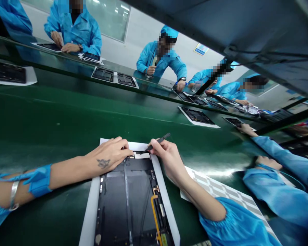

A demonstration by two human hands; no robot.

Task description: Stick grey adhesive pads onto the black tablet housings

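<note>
An opened tablet housing (125,201) lies on a white paper sheet (91,212), with dark inner panels and a yellow flex strip (155,218) along one side. My left hand (110,153) rests on its far end, fingers curled down beside a small white label (141,155). The fingertips are partly hidden, and nothing shows in that hand. My right hand (166,157) pinches black tweezers (157,142), their tip pointing down at the label.
A green assembly belt (66,116) runs across the view. A grey-and-white patterned sheet (226,194) lies right of my right arm. Further tablet housings on white sheets (197,116) sit beyond. Several co-workers in blue smocks work nearby, one with a sleeve (277,181) at the right.
</note>
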